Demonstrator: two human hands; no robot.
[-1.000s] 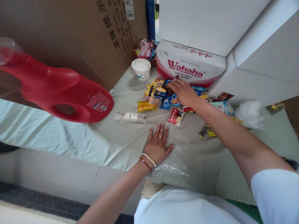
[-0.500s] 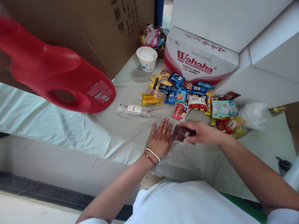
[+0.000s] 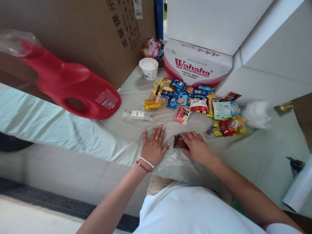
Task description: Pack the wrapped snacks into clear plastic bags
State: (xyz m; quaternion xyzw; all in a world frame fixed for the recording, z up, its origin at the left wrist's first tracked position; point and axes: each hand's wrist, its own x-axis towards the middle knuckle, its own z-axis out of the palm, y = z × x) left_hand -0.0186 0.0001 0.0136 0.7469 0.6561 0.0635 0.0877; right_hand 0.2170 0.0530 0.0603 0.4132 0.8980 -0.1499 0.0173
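Clear plastic film (image 3: 174, 160) lies on the cloth in front of my body. My left hand (image 3: 153, 146) rests flat on its left part, fingers spread and thumb stretched out to the right. With its fingers bent over the top, my right hand (image 3: 197, 146) grips a dark brown snack packet (image 3: 179, 142) lying flat on the film. That packet's right side is hidden under the fingers. Just beyond the hands are a red-and-white snack packet (image 3: 182, 115) and a clear-wrapped stick with a white label (image 3: 137, 114).
Several small wrapped snacks (image 3: 180, 99) cluster before a Wahaba-style white-and-red carton (image 3: 195, 63). A paper cup (image 3: 149, 70) stands behind them. At left leans a large red jug (image 3: 80, 87). Crumpled white plastic (image 3: 256, 114) and a clear roll (image 3: 298, 190) sit on the right.
My right hand has brought the brown packet down onto the film. My left hand's thumb has spread away from its fingers, and the hand is farther from the packet. The camera has shifted.
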